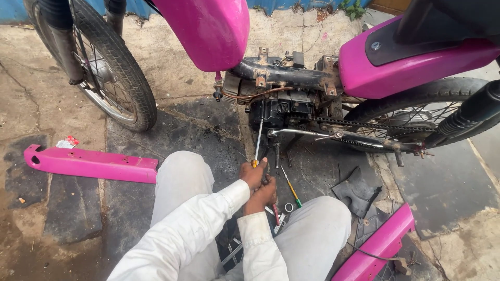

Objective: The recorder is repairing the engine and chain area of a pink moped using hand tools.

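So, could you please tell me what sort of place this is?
Probably an outdoor roadside repair spot: a pink motorbike stands stripped on cracked, oil-stained concrete, its pink side panel lying off, while both hands work a screwdriver at the engine.

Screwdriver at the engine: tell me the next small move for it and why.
Probably seat the tip squarely on the fastener before turning. The screwdriver slants up toward the black engine block, its orange handle gripped by the left hand, with the right hand bunched just below. Where the tip meets the engine is too small to make out, so check it first.
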